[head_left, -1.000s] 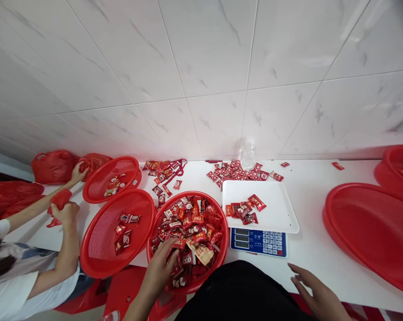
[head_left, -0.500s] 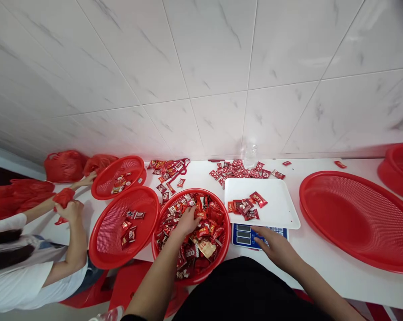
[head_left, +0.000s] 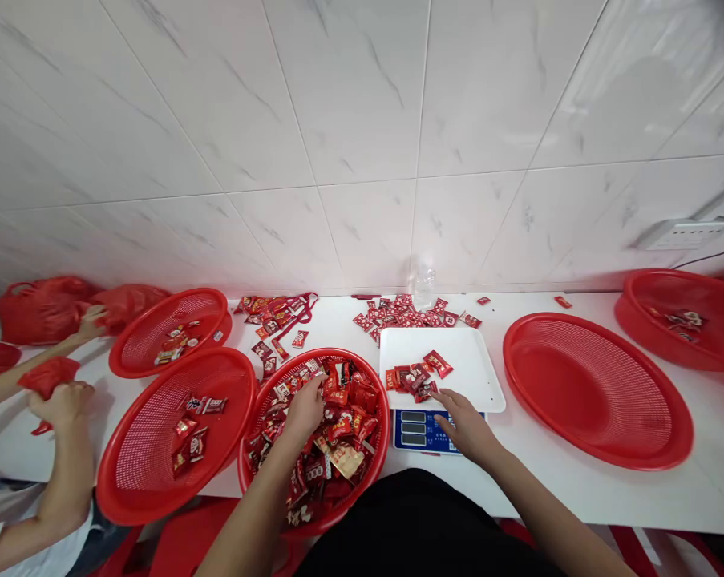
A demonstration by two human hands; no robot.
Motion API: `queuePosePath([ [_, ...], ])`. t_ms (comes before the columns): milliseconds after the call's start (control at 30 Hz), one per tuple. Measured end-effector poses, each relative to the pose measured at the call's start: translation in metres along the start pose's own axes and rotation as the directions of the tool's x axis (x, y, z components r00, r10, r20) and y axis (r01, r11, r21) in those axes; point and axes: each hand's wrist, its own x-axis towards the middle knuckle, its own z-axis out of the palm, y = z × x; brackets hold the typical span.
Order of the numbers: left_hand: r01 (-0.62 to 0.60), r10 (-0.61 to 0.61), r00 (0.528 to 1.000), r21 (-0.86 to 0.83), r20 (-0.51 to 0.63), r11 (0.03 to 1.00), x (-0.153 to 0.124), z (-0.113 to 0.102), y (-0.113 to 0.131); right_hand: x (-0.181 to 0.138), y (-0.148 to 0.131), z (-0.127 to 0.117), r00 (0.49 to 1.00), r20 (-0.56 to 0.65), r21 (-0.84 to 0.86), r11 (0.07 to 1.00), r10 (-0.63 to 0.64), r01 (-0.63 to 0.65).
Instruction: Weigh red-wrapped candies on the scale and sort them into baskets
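My left hand (head_left: pixel 306 410) is down in a round red basket (head_left: pixel 384 433) heaped with small wrapped sweets (head_left: pixel 337 429). Its fingers are closed and bent into the pile; what they hold is hidden. My right hand (head_left: pixel 467 426) is open, fingers apart, over the front edge of a white tray (head_left: pixel 475 365). Its fingertips come close to a little cluster of red sweet packets (head_left: pixel 414 377) on the tray's left half. Under the tray sits a blue scale (head_left: pixel 437 433) with three display windows, partly covered by my hand.
Loose sweets (head_left: pixel 406 312) and a clear plastic cup (head_left: pixel 425 284) lie behind the tray. Red baskets stand left (head_left: pixel 124 449) and right (head_left: pixel 602 393). At far left, a co-worker's hand (head_left: pixel 61 401) holds a red bag (head_left: pixel 52 375). A power strip (head_left: pixel 683 234) is on the wall.
My view has swung rightward. My right hand has moved from the scale's keys up to the tray edge near the packets. My left hand stays in the basket, drawn slightly toward its left side.
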Motion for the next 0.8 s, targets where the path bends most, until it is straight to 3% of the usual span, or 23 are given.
queuePosePath([
  [233, -0.068, 0.067, 0.998, -0.228, -0.01, 0.971, -0.013, 0.003, 0.04, 0.043, 0.001, 0.028, 0.989, 0.116, -0.255, 0.96, -0.092, 0.119],
  [433, -0.034, 0.044, 0.999, -0.292, 0.026, 0.956, -0.024, -0.005, 0.042, 0.036, 0.019, 0.031, 0.997, 0.023, -0.288, 0.955, -0.071, 0.074],
  [567, -0.015, 0.026, 0.999, -0.33, 0.028, 0.944, -0.03, -0.007, 0.039, 0.049, -0.004, 0.027, 0.986, -0.013, -0.314, 0.937, -0.165, 0.153],
  [700, -0.025, 0.043, 0.998, -0.366, 0.04, 0.93, -0.035, -0.003, 0.044, 0.074, -0.036, 0.028, 0.961, 0.082, -0.307, 0.911, -0.264, 0.277],
  [800, -0.023, 0.05, 0.997, -0.4, 0.057, 0.916, -0.039, 0.001, 0.045, 0.08, -0.036, 0.03, 0.96, 0.121, -0.309, 0.91, -0.252, 0.278],
])
